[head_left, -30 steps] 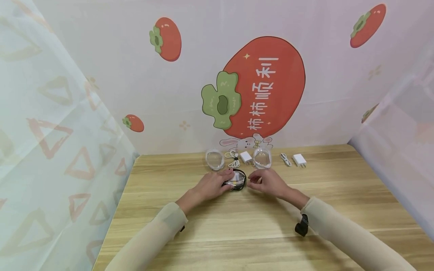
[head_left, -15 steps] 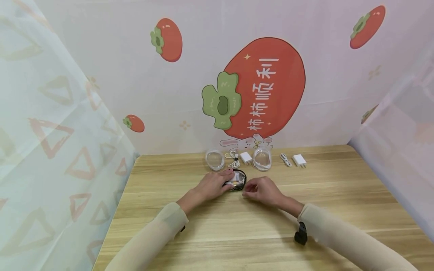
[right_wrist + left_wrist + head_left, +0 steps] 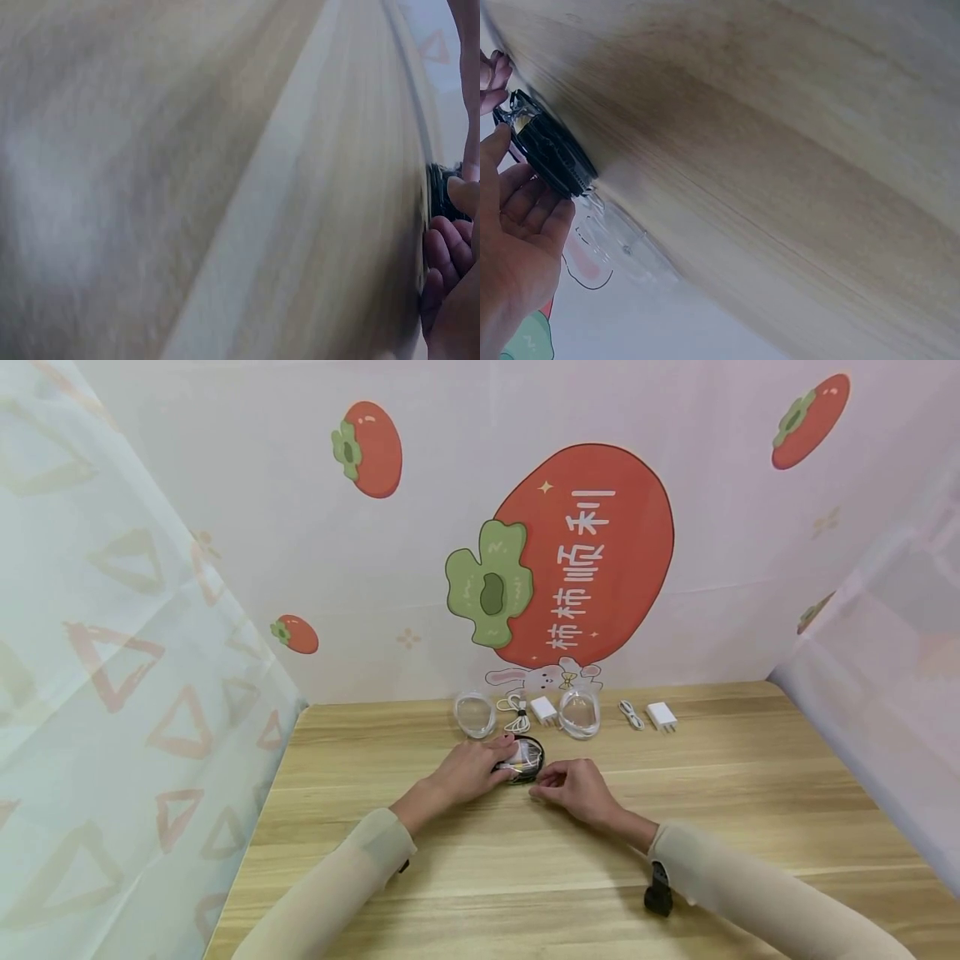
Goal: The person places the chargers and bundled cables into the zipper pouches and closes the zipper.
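A small round zip pouch (image 3: 529, 758), black-edged with a clear top, lies on the wooden table with pale items showing inside. My left hand (image 3: 465, 771) holds its left side, fingers over the top and thumb at the front; the left wrist view shows the fingers along the black zipped side (image 3: 555, 154). At the front right edge my right hand (image 3: 581, 789) pinches with thumb and forefinger at the zipper pull, which the fingertips hide. In the right wrist view, the curled right fingers (image 3: 444, 251) are close to the dark pouch (image 3: 442, 196).
Behind the pouch stand two clear round cases (image 3: 475, 714), a white cable with a black tie (image 3: 517, 714) and a white charger plug (image 3: 543, 710). Further right are a bundled white cable (image 3: 632, 715) and another charger (image 3: 662, 717). A printed cloth (image 3: 405, 568) closes off the back.
My right hand has moved left and toward me, round the pouch's right edge to its front right. The left hand and the pouch have stayed in place.
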